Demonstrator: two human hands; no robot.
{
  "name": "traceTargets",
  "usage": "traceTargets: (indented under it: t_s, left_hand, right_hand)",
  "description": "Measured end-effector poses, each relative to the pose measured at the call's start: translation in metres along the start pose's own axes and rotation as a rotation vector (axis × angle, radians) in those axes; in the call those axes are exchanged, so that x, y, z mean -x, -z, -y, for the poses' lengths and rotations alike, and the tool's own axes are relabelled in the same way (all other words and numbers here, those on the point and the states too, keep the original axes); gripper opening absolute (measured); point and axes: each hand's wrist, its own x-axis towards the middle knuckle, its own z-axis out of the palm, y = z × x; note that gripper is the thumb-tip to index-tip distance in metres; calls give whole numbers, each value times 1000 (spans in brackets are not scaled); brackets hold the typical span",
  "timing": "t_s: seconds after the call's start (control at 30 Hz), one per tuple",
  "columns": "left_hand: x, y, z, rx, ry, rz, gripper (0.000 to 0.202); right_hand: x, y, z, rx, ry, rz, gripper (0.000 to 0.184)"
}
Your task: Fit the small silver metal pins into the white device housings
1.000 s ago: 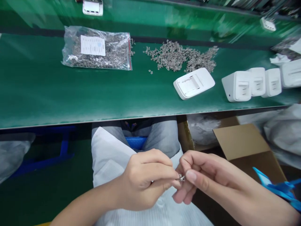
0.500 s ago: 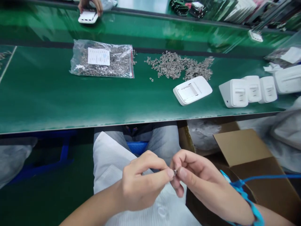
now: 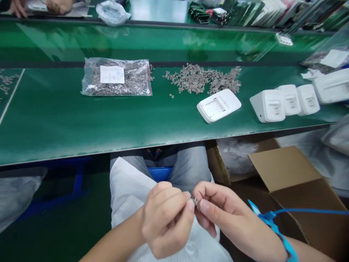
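Over my lap, below the table edge, my left hand [image 3: 163, 218] and my right hand [image 3: 220, 214] meet fingertip to fingertip. Both pinch the same small metal clip [image 3: 195, 201] between thumb and fingers. A blue strap [image 3: 275, 225] with a blue cord circles my right wrist. On the green table [image 3: 68, 123] lies a loose pile of the same metal clips [image 3: 201, 78], a clear bag of clips [image 3: 117, 77] with a white label, and a flat white plastic housing [image 3: 219, 105].
Three white boxy units [image 3: 285, 103] stand in a row at the table's right, beside a larger white one [image 3: 331, 85]. An open cardboard box [image 3: 289, 178] sits at my right knee. Another person's hands [image 3: 54, 5] work at the far left.
My two hands have drifted slightly left and down while keeping the pinch on the clip. The view has tilted up, showing more of the far bench.
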Motion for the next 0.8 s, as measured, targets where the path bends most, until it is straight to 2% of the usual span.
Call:
traceTargets:
  t_s: [0.07,0.1,0.17,0.23,0.3,0.37,0.43,0.53,0.6,0.67,0.8]
  left_hand:
    - [0,-4,0,0,-25,-51,17]
    - [0,-5,0,37,2,-28,18]
    - [-2,-7,-3,185,172,31,23]
    - [-4,-7,-6,359,364,29,25]
    - [-5,-7,-9,490,515,13,21]
    - [-5,-6,-11,577,594,20,18]
    - [-4,-6,-12,621,622,24,17]
    - [-3,-7,-12,579,615,24,17]
    - [-3,-7,-12,480,549,20,19]
    - [-2,-7,-11,332,427,21,22]
    - [4,-10,-6,20,152,25,25]
  right_hand:
    - [1,0,0,219,113,-47,25]
    - [1,-1,0,361,206,-76,20]
    - [0,0,1,644,428,-139,14]
    - [-2,0,1,869,629,-216,14]
    - [-3,2,1,1045,771,-284,19]
    - [-2,5,1,1168,876,-293,26]
    - [0,10,1,1236,956,-244,31]
    - [2,16,3,1280,1055,-165,34]
    - [1,17,4,1260,1073,-148,35]
    - [0,14,5,1198,1037,-183,36]
    - [1,3,5,1009,861,-281,35]
